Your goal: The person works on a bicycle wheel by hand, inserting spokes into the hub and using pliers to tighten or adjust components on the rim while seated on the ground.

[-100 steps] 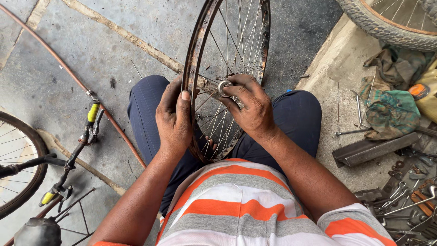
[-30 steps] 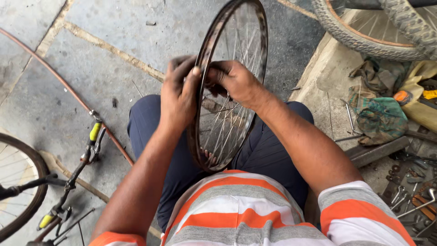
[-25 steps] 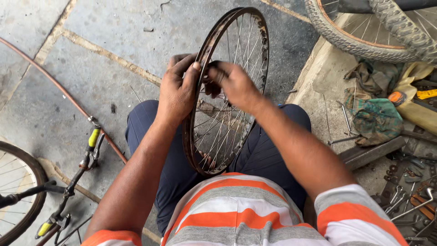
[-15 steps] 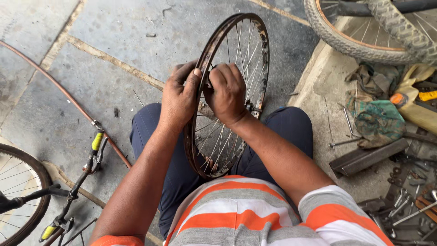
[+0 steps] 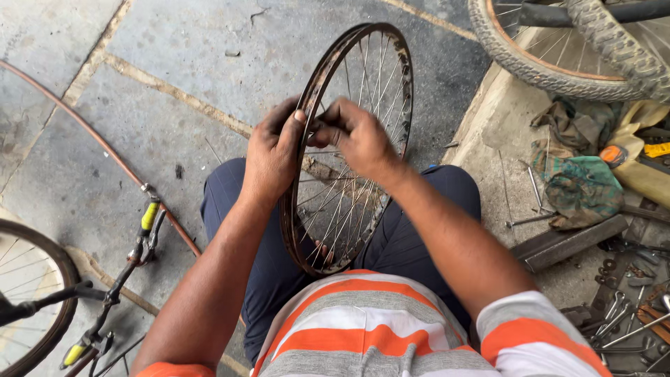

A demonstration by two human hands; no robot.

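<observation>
Wheel rim (image 5: 307, 84) stands up on edge btwn my knees, bottom resting on my lap by my dark blue pants (image 5: 412, 237); it's rusty, no tyre on it, w/ thin silver spokes (image 5: 349, 202) all across the middle. My left hand (image 5: 272, 157) is wrapped round the rim's left side, fingers curled tight on the metal, thumb on top. My right hand (image 5: 356, 136) is just beside it, reaching in thru the spokes; its fingers are pinched close together on smth small near the rim, can't tell what it is. The two hands nearly touch at the fingertips.

Floor is grey stone (image 5: 174, 56) w/ cracks; a thin brown tube (image 5: 105, 146) runs across it on my left. A bike brake lever w/ yellow grip (image 5: 148, 216) lies near my left arm; part of another wheel (image 5: 28, 293) shows at the bottom left corner. Top right there's a big tyre w/ knobbly tread (image 5: 551, 63). Right of me sits a green rag (image 5: 579, 188), a dark metal bar (image 5: 569, 241), & a pile of spanners (image 5: 621, 321) well apart from my hands.
</observation>
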